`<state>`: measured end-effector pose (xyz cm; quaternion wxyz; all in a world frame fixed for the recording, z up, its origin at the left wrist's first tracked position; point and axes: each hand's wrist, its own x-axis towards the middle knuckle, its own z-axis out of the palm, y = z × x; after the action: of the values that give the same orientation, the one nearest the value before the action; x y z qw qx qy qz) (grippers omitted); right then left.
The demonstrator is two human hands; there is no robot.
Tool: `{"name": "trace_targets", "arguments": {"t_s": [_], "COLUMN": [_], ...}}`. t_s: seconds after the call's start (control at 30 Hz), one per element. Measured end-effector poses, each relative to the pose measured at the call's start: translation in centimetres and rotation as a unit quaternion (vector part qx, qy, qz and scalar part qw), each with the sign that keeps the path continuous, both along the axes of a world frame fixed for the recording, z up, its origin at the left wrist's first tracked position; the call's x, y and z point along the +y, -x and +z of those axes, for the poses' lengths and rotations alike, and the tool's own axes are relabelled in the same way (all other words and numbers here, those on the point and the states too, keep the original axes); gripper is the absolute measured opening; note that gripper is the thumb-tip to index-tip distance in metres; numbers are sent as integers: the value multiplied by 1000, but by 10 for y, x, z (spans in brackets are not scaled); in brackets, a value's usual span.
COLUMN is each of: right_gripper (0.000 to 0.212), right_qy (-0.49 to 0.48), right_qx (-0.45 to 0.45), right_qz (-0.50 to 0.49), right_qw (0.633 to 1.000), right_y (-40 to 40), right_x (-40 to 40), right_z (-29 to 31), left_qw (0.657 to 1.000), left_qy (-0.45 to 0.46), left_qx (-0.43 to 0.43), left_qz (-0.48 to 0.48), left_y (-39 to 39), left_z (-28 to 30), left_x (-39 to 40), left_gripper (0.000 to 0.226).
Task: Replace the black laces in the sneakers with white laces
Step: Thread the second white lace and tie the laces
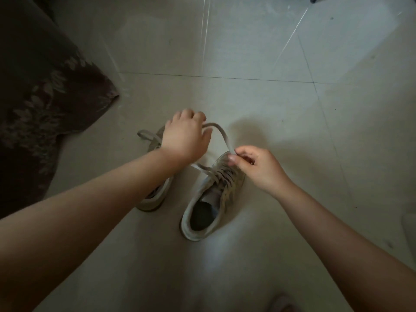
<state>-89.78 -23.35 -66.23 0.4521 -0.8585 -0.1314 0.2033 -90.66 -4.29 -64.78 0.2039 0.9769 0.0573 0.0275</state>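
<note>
Two pale sneakers stand side by side on the tiled floor, toes pointing away from me. The right sneaker (211, 203) is threaded with a white lace (222, 135) that arcs up above its toe. My left hand (185, 135) holds the far end of that arc with curled fingers. My right hand (256, 164) pinches the lace between thumb and forefinger just over the sneaker's toe. The left sneaker (155, 194) is mostly hidden under my left forearm; a loop of white lace (144, 134) lies beyond its toe. No black lace is visible.
A dark patterned fabric (45, 97) hangs down to the floor on the left, close to the left sneaker. Pale floor tiles (247, 52) stretch ahead and to the right. A pale object (409, 230) shows at the right edge.
</note>
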Motion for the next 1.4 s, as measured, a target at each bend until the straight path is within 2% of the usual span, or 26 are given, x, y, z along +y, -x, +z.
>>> {"name": "trace_targets", "arguments": {"t_s": [0.07,0.1,0.13,0.17,0.23,0.3,0.37,0.47,0.53,0.6,0.67,0.77,0.93,1.0,1.1,1.17,1.27,1.33,1.4], "right_gripper": [10,12,14,14,13,14,13,13,10,6,7,12,17,15,21,44,98,110,102], "right_qy": [-20,-37,-58,-79,-127,-181,-239,-273,-230,-115,-53,-53,-29,-7,73,176,296,347,346], "right_qx": [4,8,13,25,66,124,182,195,161,102,87,110,68,51,-21,-77,-75,-81,-106], "right_qz": [-19,-33,-48,-62,-90,-122,-149,-166,-158,-112,-58,-37,-47,-25,-39,33,143,140,117], "right_qw": [1000,999,997,995,986,968,942,927,947,982,993,992,996,998,996,981,942,924,925], "right_y": [1,1,1,1,0,0,0,0,-1,-1,2,7,8,13,27,42,65,74,75], "right_x": [3,6,9,12,17,21,25,28,23,16,10,8,11,13,12,11,15,21,25], "right_z": [2,5,9,14,24,32,35,33,28,22,16,9,4,0,-2,-6,-19,-29,-35], "left_qw": [985,973,967,973,985,986,984,970,946,894,851,840,818,826,865,882,892,896,900], "left_qy": [-30,-20,-5,18,83,128,147,209,308,434,503,512,529,516,461,432,419,414,407], "left_qx": [-122,-146,-130,-71,39,48,25,50,76,111,139,158,187,183,142,126,121,116,117], "left_qz": [-120,-177,-218,-220,-142,-95,-95,-112,-64,5,52,82,126,130,141,140,117,110,106], "left_y": [21,32,41,48,53,50,46,43,41,39,37,37,37,39,41,42,41,41,41], "left_z": [-6,-7,-8,-6,-5,-8,-10,-16,-16,-12,-9,-9,-12,-14,-19,-21,-21,-22,-24], "left_x": [-7,-13,-20,-26,-35,-40,-43,-40,-38,-33,-29,-24,-24,-25,-23,-20,-20,-22,-25], "left_gripper": [25,23,23,27,34,28,25,23,20,13,10,9,17,14,5,7,12,12,9]}}
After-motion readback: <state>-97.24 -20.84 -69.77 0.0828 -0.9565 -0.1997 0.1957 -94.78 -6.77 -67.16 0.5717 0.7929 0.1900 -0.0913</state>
